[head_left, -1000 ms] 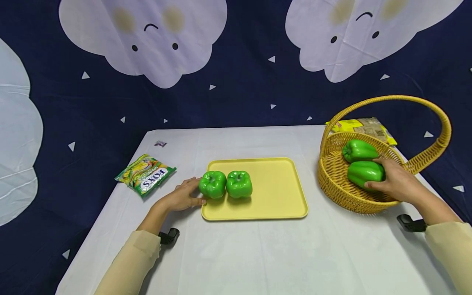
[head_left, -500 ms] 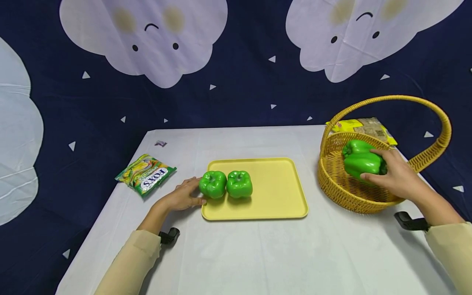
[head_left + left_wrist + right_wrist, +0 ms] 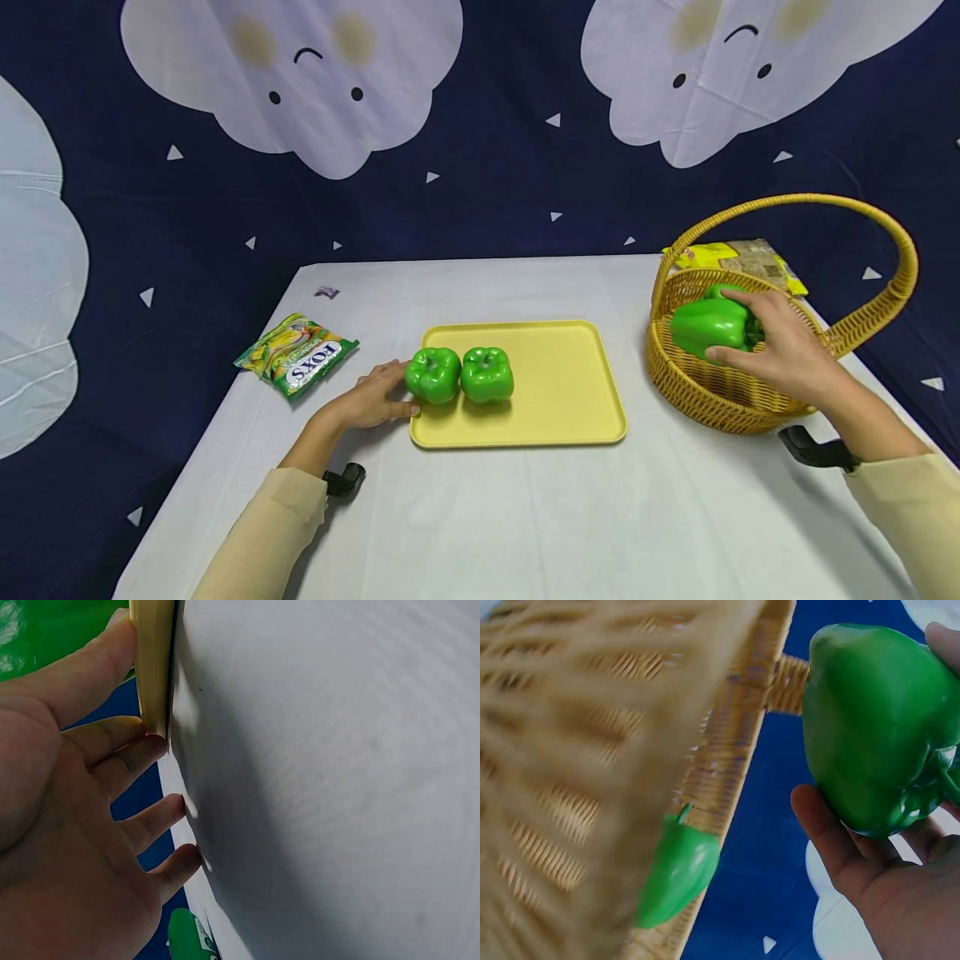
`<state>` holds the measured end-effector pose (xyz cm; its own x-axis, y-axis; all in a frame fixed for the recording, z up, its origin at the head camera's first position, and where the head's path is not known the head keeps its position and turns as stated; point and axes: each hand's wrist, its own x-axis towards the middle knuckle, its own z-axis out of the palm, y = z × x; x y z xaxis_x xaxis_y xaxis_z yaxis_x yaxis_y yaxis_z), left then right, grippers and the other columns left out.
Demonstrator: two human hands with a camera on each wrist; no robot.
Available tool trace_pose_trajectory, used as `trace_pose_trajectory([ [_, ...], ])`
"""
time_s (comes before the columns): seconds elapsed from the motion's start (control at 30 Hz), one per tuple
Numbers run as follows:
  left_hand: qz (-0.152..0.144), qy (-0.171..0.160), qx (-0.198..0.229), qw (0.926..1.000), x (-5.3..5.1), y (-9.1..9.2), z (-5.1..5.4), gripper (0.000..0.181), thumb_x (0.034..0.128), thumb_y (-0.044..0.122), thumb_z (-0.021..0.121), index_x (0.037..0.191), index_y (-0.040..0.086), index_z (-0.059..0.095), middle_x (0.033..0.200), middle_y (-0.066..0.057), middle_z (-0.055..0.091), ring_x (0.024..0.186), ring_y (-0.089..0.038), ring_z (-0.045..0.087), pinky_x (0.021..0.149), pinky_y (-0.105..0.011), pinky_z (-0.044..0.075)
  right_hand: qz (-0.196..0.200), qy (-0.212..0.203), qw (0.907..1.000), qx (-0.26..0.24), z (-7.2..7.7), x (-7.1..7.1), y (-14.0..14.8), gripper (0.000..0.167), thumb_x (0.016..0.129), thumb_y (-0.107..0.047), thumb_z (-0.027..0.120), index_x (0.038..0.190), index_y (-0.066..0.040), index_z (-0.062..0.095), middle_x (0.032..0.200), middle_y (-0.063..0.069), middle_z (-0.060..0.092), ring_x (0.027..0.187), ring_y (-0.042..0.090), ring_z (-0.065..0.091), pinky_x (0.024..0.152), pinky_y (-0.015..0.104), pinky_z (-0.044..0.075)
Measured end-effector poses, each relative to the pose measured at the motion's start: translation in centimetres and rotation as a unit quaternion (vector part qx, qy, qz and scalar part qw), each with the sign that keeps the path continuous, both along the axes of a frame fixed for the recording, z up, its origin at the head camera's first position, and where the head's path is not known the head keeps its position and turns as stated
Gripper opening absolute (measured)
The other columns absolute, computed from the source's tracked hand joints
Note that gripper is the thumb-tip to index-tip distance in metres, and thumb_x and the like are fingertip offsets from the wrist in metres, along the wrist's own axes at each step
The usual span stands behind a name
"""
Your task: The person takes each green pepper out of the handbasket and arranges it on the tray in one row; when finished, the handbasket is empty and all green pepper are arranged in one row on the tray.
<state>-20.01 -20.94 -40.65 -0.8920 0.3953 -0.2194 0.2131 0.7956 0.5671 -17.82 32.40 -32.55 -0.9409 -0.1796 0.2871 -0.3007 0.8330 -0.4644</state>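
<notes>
In the head view my right hand (image 3: 787,346) grips a green bell pepper (image 3: 708,327), lifted above the wicker basket (image 3: 678,392). The right wrist view has this pepper (image 3: 877,720) between thumb and fingers, its stem end toward the palm. A second green bell pepper (image 3: 681,870) lies in the basket, mostly hidden behind the held one in the head view. My left hand (image 3: 369,398) touches the left edge of the yellow tray (image 3: 562,383), fingers fairly straight. Two more green bell peppers, a left one (image 3: 432,375) and a right one (image 3: 487,375), stand side by side on the tray.
A green FOX'S candy bag (image 3: 300,354) lies left of the tray, and a small purple wrapper (image 3: 326,292) is behind it. Behind the basket lies a yellow packet (image 3: 750,262). The tall basket handle (image 3: 795,200) arches over the opening. White cloth covers the table (image 3: 480,517).
My right hand has raised the pepper from the basket floor and moved it leftward, covering more of the other pepper there. The left hand and tray have stayed still.
</notes>
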Motion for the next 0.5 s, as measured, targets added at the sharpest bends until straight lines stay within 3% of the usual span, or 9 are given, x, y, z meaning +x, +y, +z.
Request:
trace_pose_trajectory([
  [0.27, -0.006, 0.013, -0.001, 0.9999, 0.1, 0.0, 0.0, 0.078, 0.0834, 0.031, 0.069, 0.147, 0.010, 0.030, 0.153, -0.018, 0.029, 0.143, -0.043, 0.015, 0.111, -0.069, 0.008, 0.032, 0.007, 0.9994, -0.009, 0.6, 0.6, -2.4, 0.079, 0.075, -0.020, 0.080, 0.141, -0.009, 0.038, 0.124, 0.020, 0.041, 0.096, 0.027, 0.045, 0.068, 0.020, 0.037],
  [0.5, -0.007, 0.010, 0.005, 0.9999, 0.1, 0.0, 0.1, 0.078, 0.0833, 0.030, 0.069, 0.148, 0.011, 0.030, 0.154, -0.017, 0.029, 0.144, -0.043, 0.014, 0.111, -0.069, 0.007, 0.075, 0.033, 0.9965, -0.017, 0.1, 0.4, -4.8, 0.077, 0.075, -0.018, 0.079, 0.141, -0.009, 0.040, 0.124, 0.015, 0.046, 0.100, 0.021, 0.045, 0.075, 0.024, 0.037],
])
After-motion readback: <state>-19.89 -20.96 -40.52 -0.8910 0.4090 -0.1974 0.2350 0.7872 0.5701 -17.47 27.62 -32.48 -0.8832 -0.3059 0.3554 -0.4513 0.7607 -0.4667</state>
